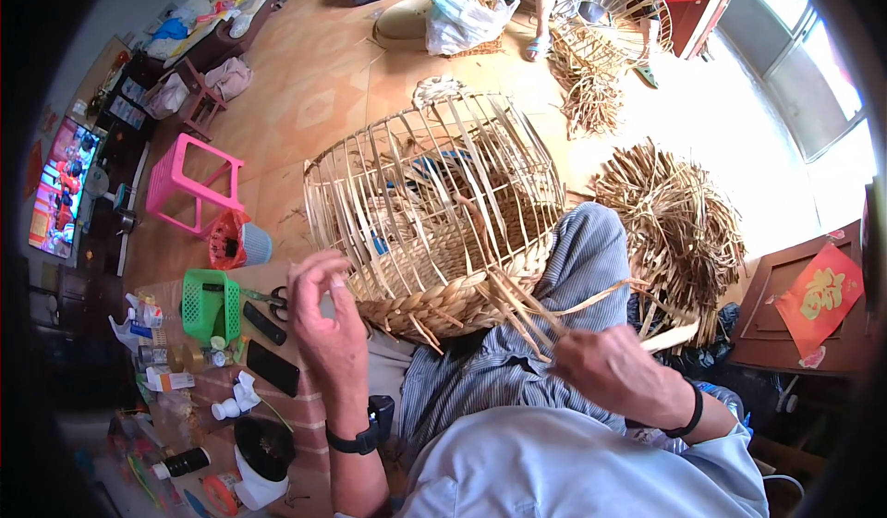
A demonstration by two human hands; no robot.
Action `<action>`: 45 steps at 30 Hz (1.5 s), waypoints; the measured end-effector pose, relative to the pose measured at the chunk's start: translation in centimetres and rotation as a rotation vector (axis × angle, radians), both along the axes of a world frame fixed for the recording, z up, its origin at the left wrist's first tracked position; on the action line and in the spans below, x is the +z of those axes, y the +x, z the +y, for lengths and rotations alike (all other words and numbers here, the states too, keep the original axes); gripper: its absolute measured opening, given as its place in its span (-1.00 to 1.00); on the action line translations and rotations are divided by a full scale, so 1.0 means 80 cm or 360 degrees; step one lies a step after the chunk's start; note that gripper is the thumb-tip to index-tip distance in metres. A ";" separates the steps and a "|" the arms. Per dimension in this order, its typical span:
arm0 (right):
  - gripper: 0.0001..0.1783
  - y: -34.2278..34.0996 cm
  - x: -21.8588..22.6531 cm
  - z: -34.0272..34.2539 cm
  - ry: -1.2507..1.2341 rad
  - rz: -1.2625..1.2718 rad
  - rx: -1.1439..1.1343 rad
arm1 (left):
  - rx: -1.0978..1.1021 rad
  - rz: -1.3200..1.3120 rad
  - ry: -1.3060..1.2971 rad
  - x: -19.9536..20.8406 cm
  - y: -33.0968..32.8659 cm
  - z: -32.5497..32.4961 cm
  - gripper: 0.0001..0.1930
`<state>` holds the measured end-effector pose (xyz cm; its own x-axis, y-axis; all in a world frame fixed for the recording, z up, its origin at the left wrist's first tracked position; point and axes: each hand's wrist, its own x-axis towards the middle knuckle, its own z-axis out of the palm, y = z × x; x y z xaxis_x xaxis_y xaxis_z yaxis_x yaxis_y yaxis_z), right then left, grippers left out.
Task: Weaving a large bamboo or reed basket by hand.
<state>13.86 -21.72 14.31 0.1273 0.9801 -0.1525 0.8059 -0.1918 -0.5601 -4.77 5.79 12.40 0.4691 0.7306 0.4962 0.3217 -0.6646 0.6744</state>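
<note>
A half-woven basket (pixel 434 301) rests tilted across my lap. Its thick braided straw band lies toward me, and the bare upright ribs of its frame (pixel 416 162) point away. My right hand (pixel 610 370) is closed around several straw strands (pixel 517 310) that run out from the braid. Beside the basket's left edge, my left hand (pixel 323 310) is raised with bent fingers apart, and nothing shows in it. Whether its fingertips touch the basket I cannot tell. Loose straw ends (pixel 425 331) stick out below the braid.
On my left a table holds a green basket (pixel 211 304), scissors (pixel 273 298) and a black phone (pixel 273 367). A pink stool (pixel 194 181) stands beyond. To my right lies a straw heap (pixel 670 231). Another person's leg (pixel 543 14) is near a second basket frame (pixel 614 0).
</note>
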 end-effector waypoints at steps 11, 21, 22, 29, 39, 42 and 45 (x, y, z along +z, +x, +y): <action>-0.80 0.066 0.048 -0.057 -0.0121 0.0970 0.0015 | -0.0560 0.0744 0.0091 -0.048 0.084 -0.076 -0.70; -0.48 0.151 -0.064 -0.063 0.1313 0.1260 -0.1456 | -0.0675 0.0966 -0.0386 -0.041 0.104 -0.050 -0.80; -0.46 0.133 -0.068 -0.053 0.1142 0.1411 -0.1342 | -0.0677 0.0949 -0.0401 -0.042 0.107 -0.049 -0.80; -0.72 0.040 -0.117 0.066 0.0906 0.1160 -0.0789 | -0.0617 0.0952 -0.0560 -0.047 0.113 -0.051 -0.83; -0.78 0.021 -0.120 0.111 0.0873 0.0267 -0.0722 | -0.0593 0.0736 -0.0301 -0.073 0.112 -0.055 -0.86; -0.77 0.014 -0.122 0.122 0.0918 0.0083 -0.0728 | -0.0669 0.0734 -0.0343 -0.075 0.109 -0.050 -0.88; -0.75 0.003 -0.121 0.132 0.0791 -0.0118 -0.0710 | -0.0691 0.0788 -0.0352 -0.075 0.109 -0.050 -0.89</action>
